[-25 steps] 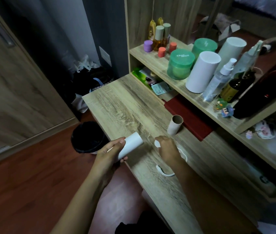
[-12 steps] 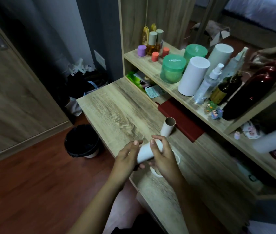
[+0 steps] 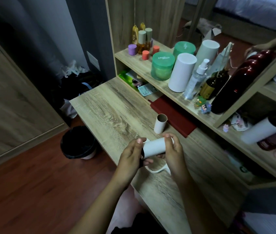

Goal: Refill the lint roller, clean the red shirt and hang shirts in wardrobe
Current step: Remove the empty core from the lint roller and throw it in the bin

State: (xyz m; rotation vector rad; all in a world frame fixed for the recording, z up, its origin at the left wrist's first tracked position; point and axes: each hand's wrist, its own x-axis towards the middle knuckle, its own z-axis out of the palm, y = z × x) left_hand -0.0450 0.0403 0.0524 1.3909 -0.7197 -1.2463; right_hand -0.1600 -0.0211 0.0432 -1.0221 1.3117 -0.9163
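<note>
Low in the frame's centre, over the desk [image 3: 110,114] edge, the white refill roll [image 3: 154,147] is gripped at either end: left hand [image 3: 130,156] and right hand [image 3: 172,154], fingers curled closed on it. The white roller handle [image 3: 157,170], probably held by the right hand too, is half hidden beneath. Sliding the roll on straight should seat it best. One refill, one empty cardboard core [image 3: 160,124] just above, one bin [image 3: 78,142] at left.

White refill roll [image 3: 154,147] lies level, above desk edge.

Green jar lid [image 3: 163,58]: white lettering, too blurred to read. No other legible text.
</note>
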